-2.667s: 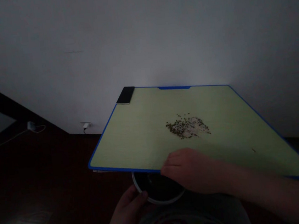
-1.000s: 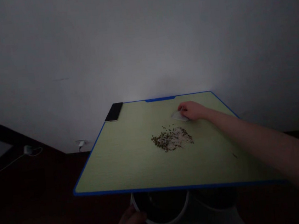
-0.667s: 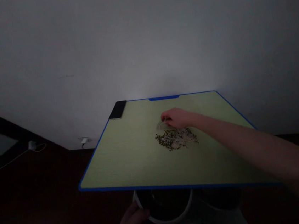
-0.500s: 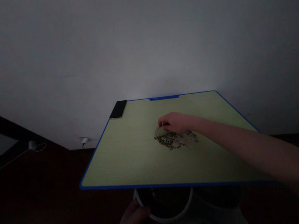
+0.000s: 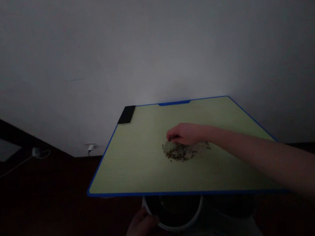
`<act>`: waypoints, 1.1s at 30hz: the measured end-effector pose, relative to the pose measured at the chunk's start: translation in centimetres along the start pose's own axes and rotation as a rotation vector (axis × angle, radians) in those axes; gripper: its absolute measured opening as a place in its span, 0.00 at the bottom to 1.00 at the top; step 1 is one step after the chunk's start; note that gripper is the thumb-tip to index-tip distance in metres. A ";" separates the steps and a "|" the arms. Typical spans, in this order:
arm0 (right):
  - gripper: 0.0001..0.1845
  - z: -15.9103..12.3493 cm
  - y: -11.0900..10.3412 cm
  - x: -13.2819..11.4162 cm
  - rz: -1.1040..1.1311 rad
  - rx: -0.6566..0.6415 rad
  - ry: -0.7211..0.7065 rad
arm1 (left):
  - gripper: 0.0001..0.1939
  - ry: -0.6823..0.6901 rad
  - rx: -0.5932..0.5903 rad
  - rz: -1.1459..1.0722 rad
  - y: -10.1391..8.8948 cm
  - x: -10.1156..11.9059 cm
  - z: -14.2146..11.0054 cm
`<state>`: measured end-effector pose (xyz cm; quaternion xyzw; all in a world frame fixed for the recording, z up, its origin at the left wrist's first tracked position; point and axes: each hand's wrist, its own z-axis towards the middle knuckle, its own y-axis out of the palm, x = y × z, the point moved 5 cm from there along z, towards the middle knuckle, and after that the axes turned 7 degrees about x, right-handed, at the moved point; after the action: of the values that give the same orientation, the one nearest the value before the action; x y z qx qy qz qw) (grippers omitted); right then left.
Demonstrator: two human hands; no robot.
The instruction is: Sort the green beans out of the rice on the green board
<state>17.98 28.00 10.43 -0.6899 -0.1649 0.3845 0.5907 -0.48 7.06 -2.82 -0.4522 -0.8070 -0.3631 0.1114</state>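
Note:
A pile of green beans mixed with white grains (image 5: 181,152) lies in the middle of the green table with a blue rim (image 5: 139,161). My right hand (image 5: 186,133) rests at the pile's far side, fingers pinched on a small clear plastic piece (image 5: 168,145) whose edge touches the pile. Below the table's near edge, my left hand (image 5: 139,230) grips the rim of a dark bowl with a white rim (image 5: 174,227), partly hidden under the tabletop.
A black phone (image 5: 126,115) lies on the table's far left corner. A plug in a wall socket (image 5: 90,147) and a cable with an adapter (image 5: 35,151) sit low on the left. The white wall is close behind; the floor is dark.
My right hand left the near table edge, took the clear piece from the far right of the table, and brought it to the pile's far-left side. The pile has bunched slightly towards me.

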 end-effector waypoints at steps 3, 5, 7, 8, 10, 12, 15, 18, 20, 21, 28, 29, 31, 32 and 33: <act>0.11 -0.5 -0.3 -0.4 0.020 0.014 -0.017 | 0.15 0.005 0.014 0.031 0.1 0.1 0.0; 0.12 -0.9 -0.8 -0.6 0.045 0.048 -0.011 | 0.16 -0.003 0.004 0.026 0.4 0.2 -0.2; 0.12 -1.3 -1.3 -0.7 0.057 0.102 0.009 | 0.15 -0.004 -0.016 0.017 0.7 0.1 -0.4; 0.12 -1.5 -1.6 -0.7 0.053 0.129 0.019 | 0.16 0.000 -0.028 0.015 0.8 0.1 -0.5; 0.12 -1.9 -2.1 -0.8 0.032 0.173 0.034 | 0.16 0.015 -0.041 0.020 0.9 0.0 -0.4; 0.11 -2.2 -2.5 -0.8 0.021 0.195 0.039 | 0.17 0.029 -0.011 0.040 0.4 0.0 -0.2; 0.11 -2.4 -2.8 -0.7 0.023 0.201 0.044 | 0.17 0.045 0.066 0.086 -1.0 0.1 0.5; 0.10 -2.5 -2.7 -0.3 0.019 0.200 0.068 | 0.18 0.050 0.115 0.120 -2.6 0.1 1.2; 0.10 -2.5 -2.6 -0.1 0.017 0.202 0.083 | 0.18 0.055 0.156 0.146 -3.7 -0.1 1.6; 0.10 -2.5 -2.6 0.1 0.018 0.203 0.088 | 0.17 0.054 0.170 0.158 -4.1 -0.2 1.8; 0.11 -3.0 -2.5 0.5 0.046 0.200 0.101 | 0.16 0.034 0.174 0.217 -4.9 -0.6 2.6; 0.11 -3.1 -2.5 0.6 0.047 0.199 0.104 | 0.17 0.033 0.164 0.222 -4.8 -0.7 2.6; 0.11 -3.3 -2.5 0.8 0.048 0.199 0.113 | 0.18 0.035 0.143 0.238 -4.8 -0.7 2.8; 0.11 -3.3 -2.6 0.9 0.049 0.200 0.119 | 0.19 0.038 0.134 0.250 -4.8 -0.7 2.9; 0.11 -3.4 -2.6 1.0 0.051 0.201 0.123 | 0.20 0.040 0.128 0.267 -4.9 -0.7 3.0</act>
<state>21.68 26.99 12.60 -0.6534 -0.0713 0.3711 0.6560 -3.60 7.03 -7.72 -0.5401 -0.7588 -0.3020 0.2033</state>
